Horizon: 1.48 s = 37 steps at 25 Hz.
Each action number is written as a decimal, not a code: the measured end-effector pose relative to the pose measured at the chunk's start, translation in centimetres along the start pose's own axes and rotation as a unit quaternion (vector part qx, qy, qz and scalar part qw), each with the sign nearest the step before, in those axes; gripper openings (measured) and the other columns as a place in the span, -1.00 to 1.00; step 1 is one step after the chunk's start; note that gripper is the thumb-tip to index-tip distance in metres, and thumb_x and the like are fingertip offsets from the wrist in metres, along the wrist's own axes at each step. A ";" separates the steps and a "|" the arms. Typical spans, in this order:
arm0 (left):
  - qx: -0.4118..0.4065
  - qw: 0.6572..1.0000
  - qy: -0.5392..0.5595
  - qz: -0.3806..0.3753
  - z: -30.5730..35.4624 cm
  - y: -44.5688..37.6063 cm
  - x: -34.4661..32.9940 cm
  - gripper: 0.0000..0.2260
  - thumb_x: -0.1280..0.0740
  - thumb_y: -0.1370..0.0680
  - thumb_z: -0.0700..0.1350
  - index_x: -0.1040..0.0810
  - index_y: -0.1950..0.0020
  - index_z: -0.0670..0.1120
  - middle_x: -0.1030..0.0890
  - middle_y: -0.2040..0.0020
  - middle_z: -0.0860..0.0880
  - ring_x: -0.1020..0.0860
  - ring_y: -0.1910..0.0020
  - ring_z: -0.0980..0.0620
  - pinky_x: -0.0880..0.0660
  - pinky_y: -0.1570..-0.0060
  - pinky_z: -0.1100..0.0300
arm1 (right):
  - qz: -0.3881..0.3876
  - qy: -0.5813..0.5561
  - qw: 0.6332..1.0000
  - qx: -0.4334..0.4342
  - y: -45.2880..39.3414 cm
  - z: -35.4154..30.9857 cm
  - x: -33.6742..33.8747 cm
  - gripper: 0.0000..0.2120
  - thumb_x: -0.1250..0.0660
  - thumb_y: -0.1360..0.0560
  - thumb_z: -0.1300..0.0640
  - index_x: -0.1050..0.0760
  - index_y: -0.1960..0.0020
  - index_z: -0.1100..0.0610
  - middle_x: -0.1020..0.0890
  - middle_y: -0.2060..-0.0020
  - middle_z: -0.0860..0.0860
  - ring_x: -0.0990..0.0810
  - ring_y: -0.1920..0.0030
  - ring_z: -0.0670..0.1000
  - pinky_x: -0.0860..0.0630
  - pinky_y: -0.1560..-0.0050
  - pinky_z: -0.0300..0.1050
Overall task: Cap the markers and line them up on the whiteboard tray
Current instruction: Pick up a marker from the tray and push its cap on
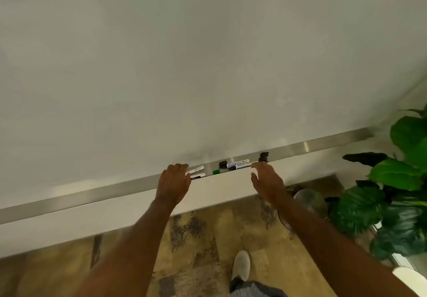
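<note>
A long metal whiteboard tray (92,192) runs under the whiteboard. On it lie two white markers (196,172) at the left, a green-ended marker (218,172) in the middle, and two white markers with blue labels (238,164) to the right. A loose black cap (223,164) sits beside them and another black cap (264,156) further right. My left hand (174,182) reaches over the tray's edge, its fingertips at the two left markers. My right hand (266,180) hovers by the right ends of the labelled markers, fingers apart. Neither hand holds anything.
The whiteboard (208,65) fills the upper view. A large green plant (397,181) stands at the right, close to my right arm. Below are patterned carpet (208,239) and my shoe (241,265).
</note>
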State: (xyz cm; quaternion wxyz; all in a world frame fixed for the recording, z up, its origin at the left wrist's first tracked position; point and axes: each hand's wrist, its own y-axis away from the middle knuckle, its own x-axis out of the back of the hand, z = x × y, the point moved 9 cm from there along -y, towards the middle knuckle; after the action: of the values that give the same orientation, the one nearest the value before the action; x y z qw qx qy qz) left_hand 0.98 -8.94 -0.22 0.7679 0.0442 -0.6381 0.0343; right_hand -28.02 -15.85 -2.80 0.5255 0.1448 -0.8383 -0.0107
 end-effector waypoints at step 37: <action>-0.030 0.995 0.090 0.011 2.9 -5.4 -5.0 -0.65 -0.23 -0.59 -0.35 -0.52 -0.34 -0.12 -0.58 -0.25 -0.11 -0.51 -0.19 -0.10 -0.48 -0.18 0.08 | 0.111 -0.249 0.959 -0.078 -5.4 2.1 -0.1 -0.74 -0.30 -0.64 0.17 -0.58 -0.30 0.15 -0.67 -0.15 0.05 -0.60 -0.18 0.07 -0.58 -0.23 -0.01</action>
State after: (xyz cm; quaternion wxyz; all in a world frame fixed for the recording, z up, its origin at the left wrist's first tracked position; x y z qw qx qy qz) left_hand -2.20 -14.66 -4.69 0.8228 0.0107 -0.5675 0.0277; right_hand -28.55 -21.25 -4.72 0.3072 0.0023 -0.9501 -0.0531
